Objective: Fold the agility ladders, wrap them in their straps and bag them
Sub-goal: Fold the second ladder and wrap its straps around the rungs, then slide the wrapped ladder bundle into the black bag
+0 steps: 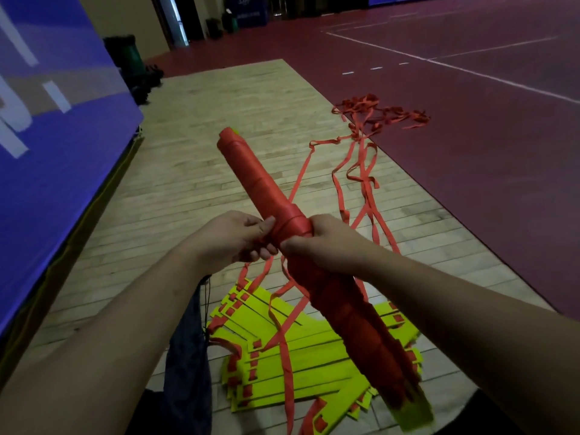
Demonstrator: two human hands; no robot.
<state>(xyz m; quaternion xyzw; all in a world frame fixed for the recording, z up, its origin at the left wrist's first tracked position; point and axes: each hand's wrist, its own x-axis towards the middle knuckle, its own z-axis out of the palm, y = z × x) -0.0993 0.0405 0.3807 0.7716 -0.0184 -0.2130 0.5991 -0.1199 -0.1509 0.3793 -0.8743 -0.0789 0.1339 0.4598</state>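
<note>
Up close, I see the left hand (232, 240) pinching the red strap (287, 372), the right hand (326, 246) gripping the wrapped ladder bundle (260, 177), fingers hidden behind it.

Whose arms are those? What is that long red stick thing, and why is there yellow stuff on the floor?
Those arms belong to a person wearing a camera on their head. You see what they see as they look down at their own hands. There is only this one picture.

The long red thing is a wrapped bundle. It is a folded exercise ladder with red strap wound round it, and a bit of yellow peeks out at the ends. The left hand and the right hand both grip it near its middle, up above the wooden floor.

Under it lies a pile of yellow rungs, not wrapped yet. Loose red straps trail off across the floor to a tangle. A dark bag lies beside the pile.
</note>
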